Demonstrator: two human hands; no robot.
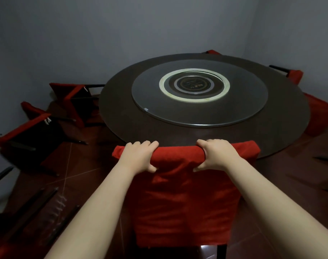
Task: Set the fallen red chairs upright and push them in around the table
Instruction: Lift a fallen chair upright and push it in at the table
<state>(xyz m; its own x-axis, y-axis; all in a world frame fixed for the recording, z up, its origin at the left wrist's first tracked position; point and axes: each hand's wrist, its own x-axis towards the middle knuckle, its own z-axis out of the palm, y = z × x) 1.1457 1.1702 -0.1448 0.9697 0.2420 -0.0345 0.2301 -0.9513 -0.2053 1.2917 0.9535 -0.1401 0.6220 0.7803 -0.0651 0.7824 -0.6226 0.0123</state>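
Chairs lie toppled left, two: near chair [22,135] and far chair [69,94], legs pointing right at the table [118,113]. Left hand [138,156] and right hand [217,156] clamp the top of one upright chair [178,202] at the near rim. Three right chairs [320,113] show partly.

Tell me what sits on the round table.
A glass turntable lies on the table, a pale ring at its middle. The red chair back covers the table's near edge.

Matt red cloth chair [185,212], glossy glass turntable [243,101]
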